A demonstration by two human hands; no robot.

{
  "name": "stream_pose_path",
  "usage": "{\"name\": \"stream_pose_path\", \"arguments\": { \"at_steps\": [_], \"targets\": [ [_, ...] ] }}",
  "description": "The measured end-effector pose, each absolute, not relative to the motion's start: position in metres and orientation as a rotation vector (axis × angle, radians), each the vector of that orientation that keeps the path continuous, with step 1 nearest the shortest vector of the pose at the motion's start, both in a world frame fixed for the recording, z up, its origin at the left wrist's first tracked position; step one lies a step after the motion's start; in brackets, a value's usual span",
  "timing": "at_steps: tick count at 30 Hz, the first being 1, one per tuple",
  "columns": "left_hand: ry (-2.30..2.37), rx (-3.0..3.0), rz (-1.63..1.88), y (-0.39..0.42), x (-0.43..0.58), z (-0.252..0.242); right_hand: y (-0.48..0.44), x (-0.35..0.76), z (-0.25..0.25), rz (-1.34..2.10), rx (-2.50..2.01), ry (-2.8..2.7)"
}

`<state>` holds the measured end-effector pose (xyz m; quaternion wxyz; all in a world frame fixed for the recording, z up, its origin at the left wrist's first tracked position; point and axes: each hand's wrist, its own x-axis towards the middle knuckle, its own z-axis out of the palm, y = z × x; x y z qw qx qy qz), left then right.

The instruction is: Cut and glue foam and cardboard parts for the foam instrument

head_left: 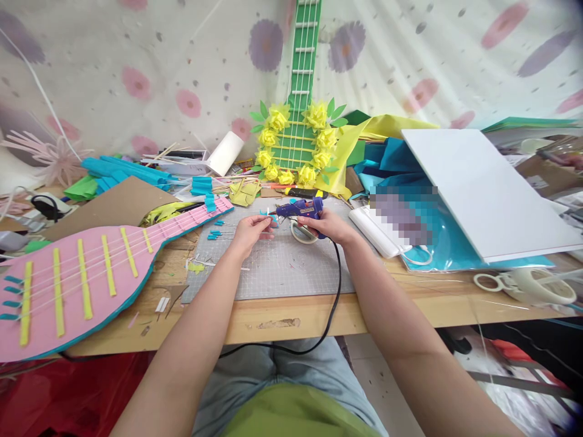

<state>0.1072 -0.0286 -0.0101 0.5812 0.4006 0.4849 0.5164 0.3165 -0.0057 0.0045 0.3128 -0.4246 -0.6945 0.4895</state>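
The left hand [249,234] pinches a small blue piece [274,222] between its fingertips, over the cutting mat [291,276]. The right hand [331,226] grasps the handle of a purple glue gun [296,209], whose nozzle points at the blue piece (whether they touch, I cannot tell). A black cord [337,290] loops from the gun past the table edge. Left of the hands lies a pink paper guitar [98,276]; behind them stands a green one [294,145] ringed with yellow flowers [316,114].
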Motion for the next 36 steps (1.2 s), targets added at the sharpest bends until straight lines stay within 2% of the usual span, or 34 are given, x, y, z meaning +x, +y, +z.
{"name": "stream_pose_path", "arguments": {
  "at_steps": [36],
  "targets": [
    [1.157,1.013,1.155,-0.0311,0.1077,-0.0098,-0.0056,0.3206,0.0089,1.311,-1.158,-1.824]
  ]
}}
